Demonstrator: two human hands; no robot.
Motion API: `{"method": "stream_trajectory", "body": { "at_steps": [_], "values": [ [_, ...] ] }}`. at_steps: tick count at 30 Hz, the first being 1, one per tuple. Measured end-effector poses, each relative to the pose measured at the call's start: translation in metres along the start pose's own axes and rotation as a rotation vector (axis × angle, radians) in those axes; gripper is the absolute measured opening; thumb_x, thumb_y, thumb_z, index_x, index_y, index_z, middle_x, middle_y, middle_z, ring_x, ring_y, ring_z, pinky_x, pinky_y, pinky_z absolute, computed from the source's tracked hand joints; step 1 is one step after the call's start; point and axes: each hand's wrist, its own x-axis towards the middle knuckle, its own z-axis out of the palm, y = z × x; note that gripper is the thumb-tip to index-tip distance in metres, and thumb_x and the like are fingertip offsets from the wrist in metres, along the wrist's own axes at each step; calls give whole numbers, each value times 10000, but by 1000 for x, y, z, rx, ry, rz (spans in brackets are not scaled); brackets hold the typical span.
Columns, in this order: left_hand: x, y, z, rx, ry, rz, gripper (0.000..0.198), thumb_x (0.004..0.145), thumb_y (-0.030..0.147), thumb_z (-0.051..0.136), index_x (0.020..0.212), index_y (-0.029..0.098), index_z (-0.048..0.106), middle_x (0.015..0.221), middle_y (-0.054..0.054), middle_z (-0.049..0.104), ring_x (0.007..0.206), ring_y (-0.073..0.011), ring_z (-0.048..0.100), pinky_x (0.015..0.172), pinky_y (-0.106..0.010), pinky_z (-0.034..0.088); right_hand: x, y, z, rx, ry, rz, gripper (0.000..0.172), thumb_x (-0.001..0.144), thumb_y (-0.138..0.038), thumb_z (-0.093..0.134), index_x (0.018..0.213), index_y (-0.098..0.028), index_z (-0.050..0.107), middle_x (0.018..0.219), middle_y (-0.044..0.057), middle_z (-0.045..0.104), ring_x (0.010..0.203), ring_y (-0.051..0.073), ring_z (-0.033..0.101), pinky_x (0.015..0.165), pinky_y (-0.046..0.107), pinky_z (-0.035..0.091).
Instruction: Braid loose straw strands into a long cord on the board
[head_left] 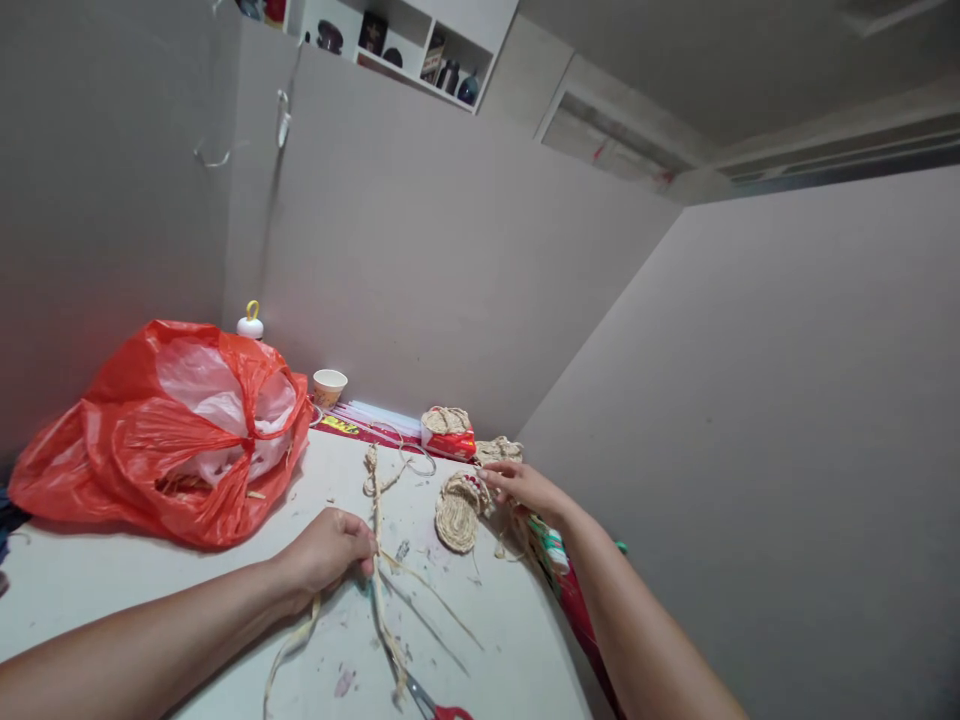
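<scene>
My left hand (330,552) is closed in a pinch on a long braided straw strand (377,520) that runs across the white table (112,590) from near the back down towards me. My right hand (525,487) reaches to the table's right edge, its fingers resting on a woven straw oval piece (457,512). Whether those fingers grip the piece or only touch it is not clear. Loose straw strips (435,598) trail from the strand over the tabletop.
A big orange plastic bag (172,435) with white bags inside fills the table's left. At the back stand a paper cup (328,387), a red packet under woven straw (448,430) and a small white lamp (250,322). Red-handled scissors (435,706) lie near me. Grey walls close in.
</scene>
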Motion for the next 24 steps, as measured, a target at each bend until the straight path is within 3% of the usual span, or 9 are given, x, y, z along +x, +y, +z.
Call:
{"method": "stream_trajectory", "body": {
  "at_steps": [3, 5, 11, 16, 20, 24],
  "values": [
    [0, 1, 0, 5, -1, -6, 236, 644, 373, 587, 658, 138, 563, 517, 45, 547, 321, -17, 216, 363, -212, 89, 3, 8, 8, -174, -34, 10, 587, 578, -303, 777, 1111, -159, 578, 682, 5, 575, 508, 101, 487, 435, 208, 297],
    [1, 1, 0, 8, 0, -5, 245, 646, 380, 589, 672, 137, 569, 526, 43, 553, 326, -19, 223, 363, -210, 97, 6, 13, 15, -271, -13, -27, 662, 555, -213, 766, 1173, -151, 536, 685, -9, 554, 537, 101, 471, 478, 216, 320],
    [0, 1, 0, 8, -3, -16, 266, 637, 397, 589, 689, 137, 569, 528, 40, 554, 323, -22, 226, 364, -210, 111, 8, 14, 22, -449, -6, -195, 473, 595, -142, 639, 1055, -192, 541, 840, 3, 547, 559, 91, 452, 535, 223, 368],
    [1, -1, 0, 18, -5, -4, 223, 646, 357, 557, 678, 136, 568, 521, 36, 553, 327, -28, 236, 362, -216, 111, -8, 6, 24, -520, -29, -396, 426, 636, -146, 592, 1043, -233, 503, 975, 15, 546, 621, 109, 489, 648, 265, 431],
    [2, -3, 0, 11, 2, -13, 203, 648, 332, 549, 692, 135, 576, 528, 35, 565, 327, -28, 239, 364, -213, 118, -23, 7, 31, -571, 5, -633, 569, 692, -119, 540, 1233, -262, 437, 1093, 56, 524, 686, 134, 507, 725, 310, 452],
    [3, -4, -1, -9, -8, -11, 196, 644, 321, 555, 701, 135, 582, 524, 38, 564, 333, -33, 248, 363, -212, 126, -28, 13, 30, -588, -3, -673, 593, 731, -127, 525, 1293, -280, 417, 1042, 54, 530, 717, 152, 513, 728, 319, 466]
  ]
}}
